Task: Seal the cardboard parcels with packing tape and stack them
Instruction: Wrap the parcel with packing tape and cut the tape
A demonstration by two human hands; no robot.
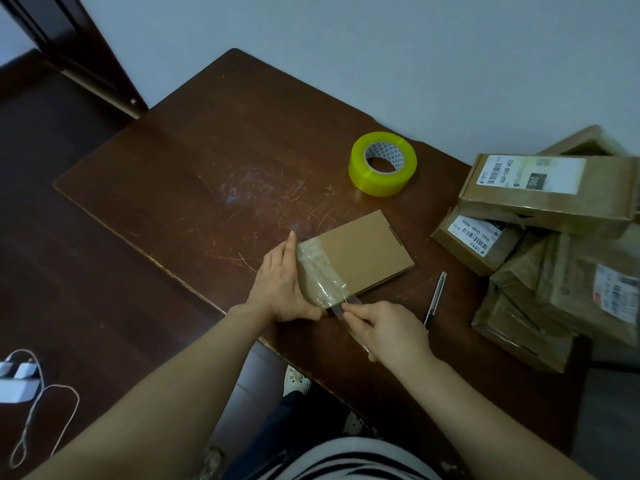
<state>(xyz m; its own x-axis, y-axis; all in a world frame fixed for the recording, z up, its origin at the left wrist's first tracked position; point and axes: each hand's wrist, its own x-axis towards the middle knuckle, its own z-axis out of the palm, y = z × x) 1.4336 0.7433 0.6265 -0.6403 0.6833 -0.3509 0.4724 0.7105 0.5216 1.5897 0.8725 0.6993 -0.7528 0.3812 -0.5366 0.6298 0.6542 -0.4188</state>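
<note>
Nearest you, at 5 o'clock from the work, your right hand (388,332) has its fingers curled and pinches the loose tail of the tape strip (320,271), which hangs off the near corner of the parcel (360,254). From those fingertips the parcel lies at about 12 o'clock, touching through the tape alone.

Your left hand (282,284) sits just beyond, at 9 o'clock of the parcel. Its fingers are straight and together, pointing to 12 o'clock, and its side presses the taped end of the box.

The parcel lies flat on the table (207,150), its long axis running from 8 to 2 o'clock. The strip crosses its left end from 11 to 5 o'clock, so the tail needs folding down and under that near edge, I judge. Your right hand is the nearer one for that; your left steadies the box.

A box cutter (435,297) lies at 3 o'clock of your right hand, near but apart from it. Farther out, the tape roll (382,163) rests flat at 12 o'clock of the parcel, well apart. The pile of parcels (554,244) leans untidily at 3 o'clock, on the table's right edge.
</note>
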